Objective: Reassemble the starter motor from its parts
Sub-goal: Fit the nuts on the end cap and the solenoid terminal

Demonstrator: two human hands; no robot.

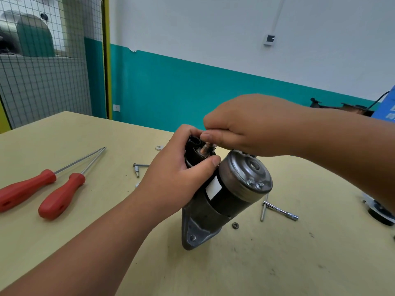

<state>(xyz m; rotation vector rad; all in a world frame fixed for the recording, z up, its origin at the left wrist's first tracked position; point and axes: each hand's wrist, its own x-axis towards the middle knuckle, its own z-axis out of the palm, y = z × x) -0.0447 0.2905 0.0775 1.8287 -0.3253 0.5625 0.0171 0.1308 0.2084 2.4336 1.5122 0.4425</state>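
A pale wooden workbench seen from above, with a person's two bare forearms reaching in from the lower left and the right. At far left, two red-handled screwdrivers lie side by side on the bench, their thin metal shafts pointing up and to the right and meeting at the tips. Further right lies a small bent metal tool, and beyond it, near the bench's far edge, a small pale metal piece. In the centre the left hand wraps its fingers and thumb around the black upper cylinder of the starter motor, gripping it firmly. The motor stands tilted on the bench – its grey mounting flange rests on the wood, and its silver end cap faces up and to the right, with two small bolt heads near the rim. A copper stud sticks out of the black cylinder's top. The right hand comes in from the right above the motor, its fingers curled, with thumb and fingertips pinching at the top of that stud – whether a small part sits between them is hidden, though it looks likely. To the right of the motor's base, a loose nut lies on the bench, and just beyond it a T-handled socket wrench. At the far right edge sits a round dark object, only partly in view.
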